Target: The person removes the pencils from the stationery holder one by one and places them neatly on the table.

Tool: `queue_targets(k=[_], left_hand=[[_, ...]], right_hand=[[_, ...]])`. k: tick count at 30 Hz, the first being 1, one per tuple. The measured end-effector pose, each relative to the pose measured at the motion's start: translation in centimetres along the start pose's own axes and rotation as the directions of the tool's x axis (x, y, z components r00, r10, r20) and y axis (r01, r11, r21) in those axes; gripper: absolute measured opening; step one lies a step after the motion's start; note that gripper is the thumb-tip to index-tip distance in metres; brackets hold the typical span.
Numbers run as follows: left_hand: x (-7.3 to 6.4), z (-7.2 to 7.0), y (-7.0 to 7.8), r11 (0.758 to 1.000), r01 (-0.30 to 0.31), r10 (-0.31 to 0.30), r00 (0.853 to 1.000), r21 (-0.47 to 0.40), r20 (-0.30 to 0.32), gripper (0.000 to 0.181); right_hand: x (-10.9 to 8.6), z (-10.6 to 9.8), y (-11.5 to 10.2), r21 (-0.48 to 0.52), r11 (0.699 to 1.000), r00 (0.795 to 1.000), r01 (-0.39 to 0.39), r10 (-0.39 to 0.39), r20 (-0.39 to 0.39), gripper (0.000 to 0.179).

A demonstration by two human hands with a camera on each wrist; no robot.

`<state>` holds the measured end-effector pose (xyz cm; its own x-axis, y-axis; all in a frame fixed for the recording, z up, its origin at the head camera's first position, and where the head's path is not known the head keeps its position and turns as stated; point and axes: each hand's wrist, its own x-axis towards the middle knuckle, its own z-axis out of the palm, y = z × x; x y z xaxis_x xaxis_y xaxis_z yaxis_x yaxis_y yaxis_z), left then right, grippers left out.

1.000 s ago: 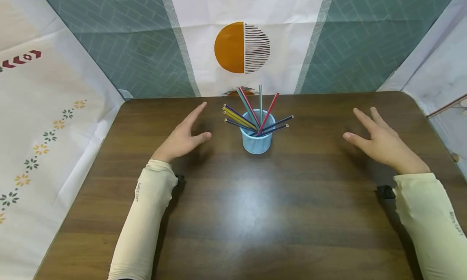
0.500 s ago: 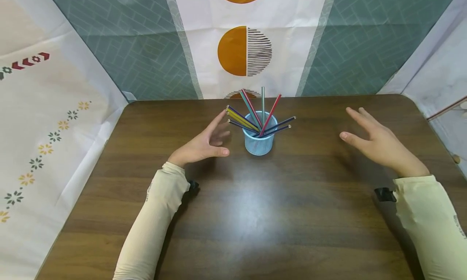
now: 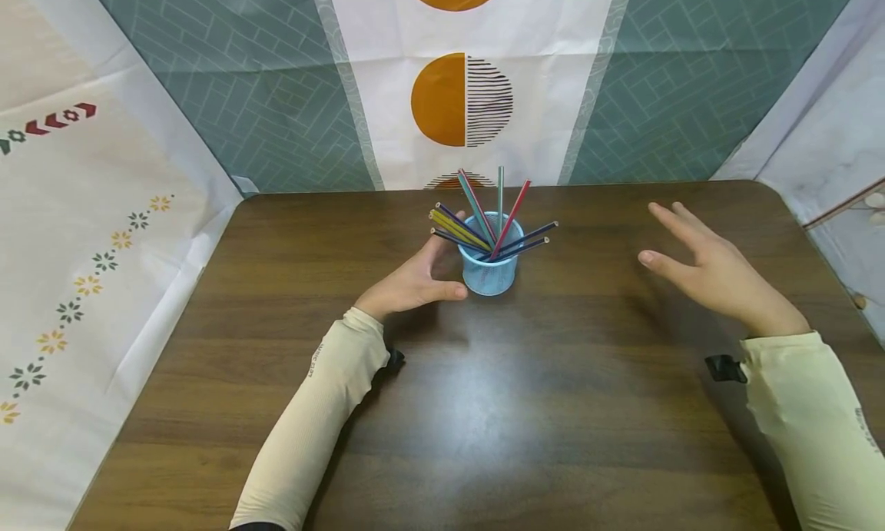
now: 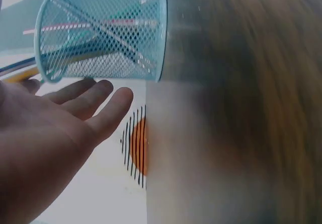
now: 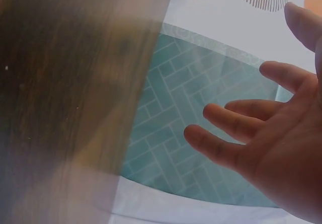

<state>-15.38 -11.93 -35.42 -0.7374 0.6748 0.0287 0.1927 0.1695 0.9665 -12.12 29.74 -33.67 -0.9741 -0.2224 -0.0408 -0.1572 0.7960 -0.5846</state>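
A light-blue mesh pencil cup (image 3: 489, 277) stands upright near the back of the table, with several coloured pencils (image 3: 512, 212) leaning out of it in red, teal, yellow and dark blue. My left hand (image 3: 413, 281) is at the cup's left side, thumb in front and fingers partly behind it. In the left wrist view the fingers (image 4: 83, 100) are spread beside the mesh wall, not curled round it; whether they touch it I cannot tell. Well to the right of the cup, my right hand (image 3: 719, 273) hovers over the table with fingers extended, holding nothing.
The brown wooden table (image 3: 484, 439) reaches back to a hanging cloth (image 3: 276, 93) with green brick-patterned panels and a white middle strip. On the left hangs a pale cloth (image 3: 104, 323) with flower motifs. A black wrist strap piece (image 3: 724, 368) shows below the right hand.
My left hand has moved right, from well left of the pencil cup to right beside it. The right hand has shifted only slightly left. Cup and pencils stand where they were.
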Motion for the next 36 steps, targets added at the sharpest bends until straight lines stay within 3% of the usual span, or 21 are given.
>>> queue_targets(k=[11, 17, 25, 36], left_hand=[[1.3, 0.1, -1.0, 0.997, -0.032, 0.031, 0.999, -0.066, -0.026, 0.114], [2.1, 0.0, -1.2, 0.999, -0.033, 0.032, 0.998, -0.024, -0.047, 0.111], [2.8, 0.4, -1.0, 0.997, 0.069, -0.065, 0.994, 0.035, -0.093, 0.09], [3.0, 0.9, -0.9, 0.999, 0.043, -0.042, 0.996, 0.012, -0.077, 0.086]], right_hand=[[0.4, -0.2, -1.6, 0.036, 0.998, 0.999, 0.052, -0.052, 0.0, 0.071], [1.0, 0.1, -3.7, 0.137, 0.988, 0.998, 0.069, -0.069, -0.001, 0.068], [2.9, 1.9, -6.6, 0.281, 0.937, 0.978, 0.21, -0.206, -0.043, 0.063], [5.3, 3.5, -9.7, 0.401, 0.871, 0.959, 0.283, -0.268, -0.094, 0.058]])
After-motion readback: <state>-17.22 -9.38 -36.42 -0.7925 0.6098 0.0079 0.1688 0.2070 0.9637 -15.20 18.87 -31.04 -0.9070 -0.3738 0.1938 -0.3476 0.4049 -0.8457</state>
